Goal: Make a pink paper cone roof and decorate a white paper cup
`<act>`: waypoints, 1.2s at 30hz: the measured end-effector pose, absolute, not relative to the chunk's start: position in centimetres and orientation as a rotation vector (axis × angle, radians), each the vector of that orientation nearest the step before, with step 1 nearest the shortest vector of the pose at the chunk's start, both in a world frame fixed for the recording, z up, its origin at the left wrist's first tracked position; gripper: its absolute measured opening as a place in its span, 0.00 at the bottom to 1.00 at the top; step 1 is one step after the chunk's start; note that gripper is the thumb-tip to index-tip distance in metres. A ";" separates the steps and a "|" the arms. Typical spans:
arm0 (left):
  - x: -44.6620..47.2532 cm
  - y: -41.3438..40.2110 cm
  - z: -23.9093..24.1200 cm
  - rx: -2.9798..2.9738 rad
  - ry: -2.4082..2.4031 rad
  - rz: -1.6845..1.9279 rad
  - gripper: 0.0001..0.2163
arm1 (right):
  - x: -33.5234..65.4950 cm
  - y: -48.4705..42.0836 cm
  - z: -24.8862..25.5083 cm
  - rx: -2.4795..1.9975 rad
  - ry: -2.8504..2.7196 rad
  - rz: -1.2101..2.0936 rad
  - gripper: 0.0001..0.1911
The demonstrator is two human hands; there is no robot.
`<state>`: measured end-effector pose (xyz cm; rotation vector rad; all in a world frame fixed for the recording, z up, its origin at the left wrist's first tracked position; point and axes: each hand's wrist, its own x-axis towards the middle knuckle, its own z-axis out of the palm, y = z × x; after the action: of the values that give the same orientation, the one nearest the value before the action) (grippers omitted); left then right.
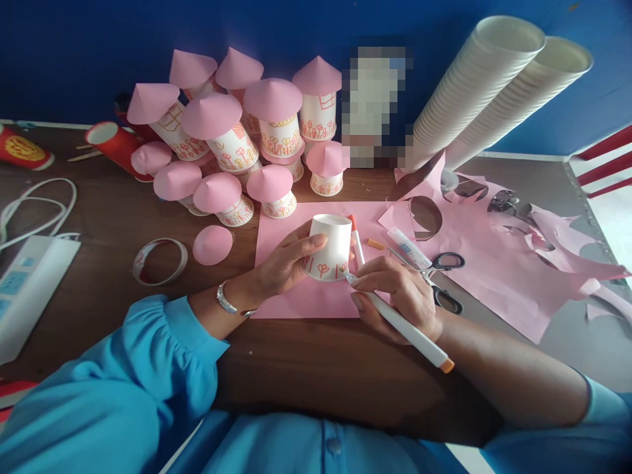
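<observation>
My left hand (291,258) is closed around the side of a white paper cup (332,240), which it holds over a pink paper sheet (296,299). Red flower drawings and short lines run along the cup's lower part. In my right hand (397,296) is a white marker (409,332) with an orange end; its tip meets the cup's lower right side. Behind the cup lies a second marker (356,240) with a red end. An orange marker cap (376,244) rests on the sheet close by.
Several decorated cups with pink cone roofs (273,100) stand at the back. Scissors (447,262) and cut pink paper (486,263) lie to the right, below tall paper cup stacks (474,85). At left are a tape roll (160,261), a loose pink cone (212,245) and a power strip (37,296).
</observation>
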<state>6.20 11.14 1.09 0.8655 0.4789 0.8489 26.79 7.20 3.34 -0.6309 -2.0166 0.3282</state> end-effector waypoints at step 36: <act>6.3 11.1 1.4 0.893 0.445 0.830 0.20 | 26.8 7.4 3.7 -0.633 -2.061 0.318 0.10</act>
<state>6.27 11.14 1.39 0.8929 0.4451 0.8304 26.80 7.37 3.67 -0.6329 -2.0613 0.3179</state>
